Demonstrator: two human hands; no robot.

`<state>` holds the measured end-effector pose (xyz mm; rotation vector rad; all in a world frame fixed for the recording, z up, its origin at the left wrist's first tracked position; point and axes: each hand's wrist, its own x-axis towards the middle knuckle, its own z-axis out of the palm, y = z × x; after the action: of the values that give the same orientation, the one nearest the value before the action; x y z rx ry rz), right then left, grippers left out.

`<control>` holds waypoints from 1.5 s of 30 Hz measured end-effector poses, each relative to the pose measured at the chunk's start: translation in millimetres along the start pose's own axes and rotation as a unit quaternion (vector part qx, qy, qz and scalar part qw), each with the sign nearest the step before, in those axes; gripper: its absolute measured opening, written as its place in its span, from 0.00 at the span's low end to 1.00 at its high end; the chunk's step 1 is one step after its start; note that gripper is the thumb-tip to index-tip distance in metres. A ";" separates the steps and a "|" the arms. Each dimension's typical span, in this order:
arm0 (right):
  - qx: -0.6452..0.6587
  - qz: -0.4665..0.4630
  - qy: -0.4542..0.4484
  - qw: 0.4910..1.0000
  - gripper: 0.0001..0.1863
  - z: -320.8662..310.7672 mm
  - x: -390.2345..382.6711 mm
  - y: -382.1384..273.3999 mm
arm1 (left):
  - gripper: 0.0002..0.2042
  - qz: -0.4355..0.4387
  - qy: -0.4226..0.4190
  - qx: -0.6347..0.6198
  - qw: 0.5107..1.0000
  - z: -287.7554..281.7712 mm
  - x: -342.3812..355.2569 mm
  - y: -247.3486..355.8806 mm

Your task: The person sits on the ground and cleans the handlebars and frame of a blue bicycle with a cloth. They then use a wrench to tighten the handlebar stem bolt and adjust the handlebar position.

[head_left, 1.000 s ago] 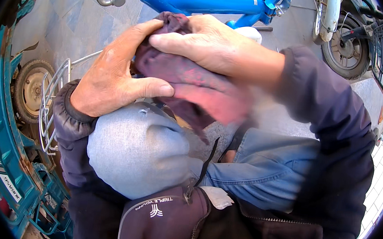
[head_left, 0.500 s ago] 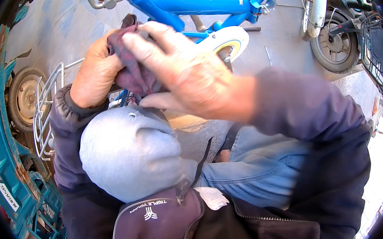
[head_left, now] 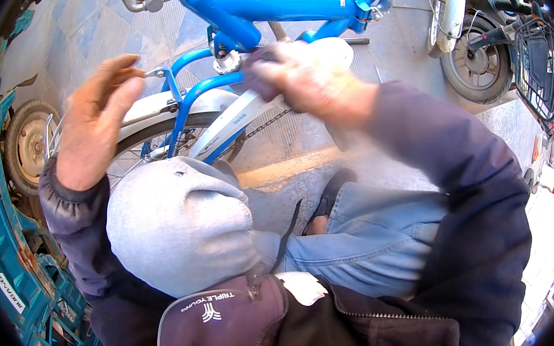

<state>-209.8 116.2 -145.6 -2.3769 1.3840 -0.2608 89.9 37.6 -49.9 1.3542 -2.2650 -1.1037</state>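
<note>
Now | right hand on blue bicycle frame | left hand open

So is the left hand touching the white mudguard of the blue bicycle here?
Apart. The head view shows the left hand raised open, with paving visible between its fingertips and the white mudguard.
</note>
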 end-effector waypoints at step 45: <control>0.020 -0.060 0.027 0.998 0.09 43.0 9.2 -54.5 | 0.22 -0.039 -0.011 0.221 0.974 -23.8 -27.4 -40.6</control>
<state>-147.1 142.3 -162.7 -2.4405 1.2503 -0.3847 143.5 38.5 -59.8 1.6044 -2.5978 -0.6551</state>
